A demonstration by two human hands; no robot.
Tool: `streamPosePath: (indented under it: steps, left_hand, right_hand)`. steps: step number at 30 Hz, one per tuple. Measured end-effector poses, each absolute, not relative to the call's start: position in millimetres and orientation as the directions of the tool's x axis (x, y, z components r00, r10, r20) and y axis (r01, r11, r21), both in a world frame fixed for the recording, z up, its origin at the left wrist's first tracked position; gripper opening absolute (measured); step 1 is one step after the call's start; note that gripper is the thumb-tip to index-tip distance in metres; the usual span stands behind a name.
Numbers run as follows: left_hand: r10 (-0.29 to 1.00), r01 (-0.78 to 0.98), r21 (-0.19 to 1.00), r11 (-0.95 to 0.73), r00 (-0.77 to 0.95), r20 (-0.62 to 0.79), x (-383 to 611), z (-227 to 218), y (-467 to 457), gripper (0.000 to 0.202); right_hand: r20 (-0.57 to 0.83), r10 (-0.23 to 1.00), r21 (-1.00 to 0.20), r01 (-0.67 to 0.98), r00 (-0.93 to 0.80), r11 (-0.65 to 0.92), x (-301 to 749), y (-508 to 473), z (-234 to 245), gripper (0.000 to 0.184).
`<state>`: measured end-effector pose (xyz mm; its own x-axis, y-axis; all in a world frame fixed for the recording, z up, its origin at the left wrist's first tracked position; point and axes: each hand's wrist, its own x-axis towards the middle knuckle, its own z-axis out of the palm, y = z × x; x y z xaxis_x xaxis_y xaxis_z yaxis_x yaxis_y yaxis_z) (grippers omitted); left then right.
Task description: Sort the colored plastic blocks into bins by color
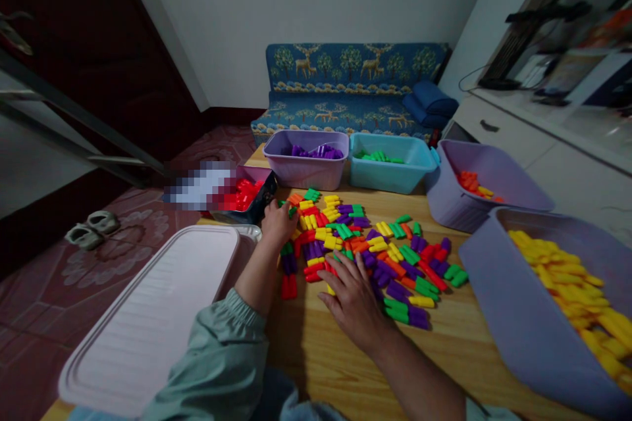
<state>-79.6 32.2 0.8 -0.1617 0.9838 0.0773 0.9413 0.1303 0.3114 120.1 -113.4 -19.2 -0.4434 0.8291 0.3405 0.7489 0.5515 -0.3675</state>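
Many finger-shaped plastic building blocks [378, 271] in red, yellow, green, purple and orange lie spread over the wooden table [316, 355]. My left hand [279, 220] is at the far left of the spread, close to the box of red blocks. Its fingers are curled around a green block [292, 212], partly hidden by them. My right hand [354, 299] rests palm down at the near edge of the spread, fingers apart over red and yellow blocks. Nothing shows gripped in it.
A dark box [257, 204] holds red blocks. Behind stand a purple bin [306, 174] and a turquoise bin [390, 177]. At right are a bin with orange blocks [447, 200] and a large bin with yellow blocks [503, 296]. A pale lid [153, 316] lies left.
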Motion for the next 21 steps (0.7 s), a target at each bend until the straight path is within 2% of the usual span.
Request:
streamPosePath:
  steps: [3, 7, 10, 13, 15, 17, 21]
  left_hand:
    - [0.979, 0.949, 0.29, 0.125, -0.165, 0.118, -73.9, 1.9, 28.9, 0.044]
    - [0.973, 0.918, 0.386, 0.089, -0.163, 0.162, -71.5, -3.0, 17.3, 0.037]
    - [0.95, 0.91, 0.414, -0.009, -0.121, 0.288, -69.3, -14.1, 6.4, 0.04]
    - [0.927, 0.931, 0.351, -0.099, -0.042, 0.372, -65.4, -26.0, -3.5, 0.043]
    - [0.93, 0.948, 0.296, -0.116, -0.001, 0.369, -63.0, -30.7, -7.8, 0.045]
    - [0.936, 0.959, 0.262, -0.108, 0.01, 0.351, -61.2, -32.1, -10.1, 0.046]
    - [0.947, 0.961, 0.266, -0.079, -0.011, 0.322, -58.1, -28.0, -11.9, 0.048]
  right_hand:
    - [0.339, 0.833, -0.394, 0.739, -0.437, 0.547, 119.0, -112.4, -19.8, 0.033]
    - [0.374, 0.828, -0.423, 0.718, -0.418, 0.553, 116.1, -114.3, -20.5, 0.029]
    - [0.468, 0.787, -0.401, 0.697, -0.402, 0.595, 119.6, -114.1, -15.0, 0.022]
    - [0.589, 0.754, -0.356, 0.744, -0.291, 0.566, 140.7, -102.3, -6.4, 0.02]
    - [0.637, 0.758, -0.346, 0.826, -0.141, 0.445, 167.6, -87.3, -2.8, 0.023]
    - [0.624, 0.781, -0.34, 0.906, 0.018, 0.251, 200.5, -70.3, -3.0, 0.035]
    - [0.468, 0.846, -0.3, 0.946, 0.254, -0.119, 255.4, -43.3, -13.8, 0.055]
